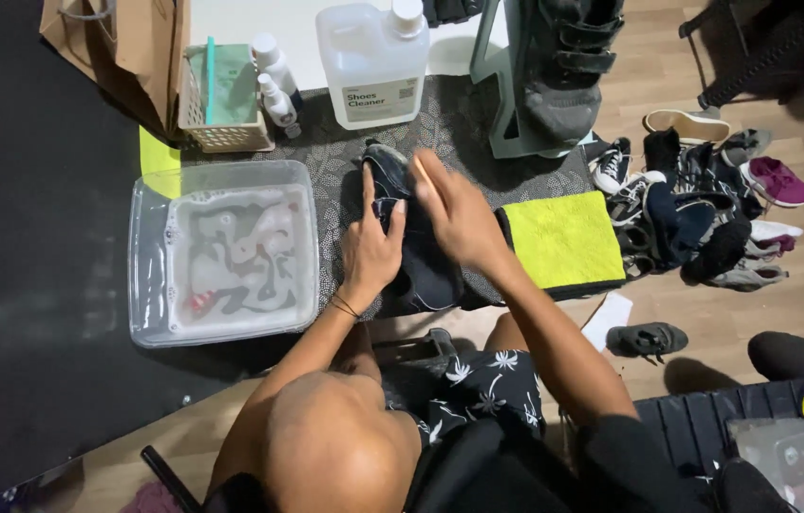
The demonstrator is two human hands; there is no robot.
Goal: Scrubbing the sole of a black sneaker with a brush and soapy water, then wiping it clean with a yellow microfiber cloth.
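A dark navy shoe (418, 271) lies on a speckled grey mat (331, 157) in front of me. My left hand (370, 239) presses on the shoe's left side, fingers spread over its upper. Over the shoe's toe end my right hand (452, 207) is blurred with motion; a thin light object seems to stick out of it, but I cannot make it out. A clear plastic tub (147, 256) of soapy water stands just left of my left hand.
A yellow cloth (563, 237) lies right of the shoe. Behind stand a large clear jug of cleaner (370, 62), two small spray bottles (275, 85), a white basket (221, 133) and a paper bag (126, 47). A heap of shoes (696, 209) covers the floor at right.
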